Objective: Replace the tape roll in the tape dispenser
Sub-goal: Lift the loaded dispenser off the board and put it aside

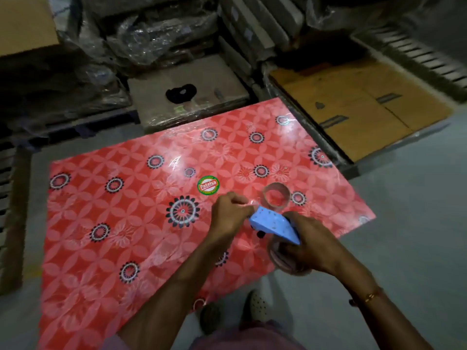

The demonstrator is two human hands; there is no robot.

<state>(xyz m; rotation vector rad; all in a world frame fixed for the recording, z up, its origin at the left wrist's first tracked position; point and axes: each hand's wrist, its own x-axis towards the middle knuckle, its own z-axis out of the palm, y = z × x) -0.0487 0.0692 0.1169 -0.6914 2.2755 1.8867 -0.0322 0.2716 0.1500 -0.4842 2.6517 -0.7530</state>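
A blue tape dispenser (274,226) is held above the red flowered table (126,223). My right hand (307,246) grips its rear end together with a clear tape roll (280,261) mounted underneath. My left hand (231,214) pinches a strip of clear tape at the dispenser's front tip. An empty cardboard core (276,198) lies on the table just beyond the dispenser.
A round green-and-red sticker (207,185) sits mid-table. Cardboard boxes (353,104), plastic-wrapped stacks (161,39) and a black item (180,92) stand beyond the far edge. My feet in perforated shoes (257,305) are on the grey floor (404,223) below.
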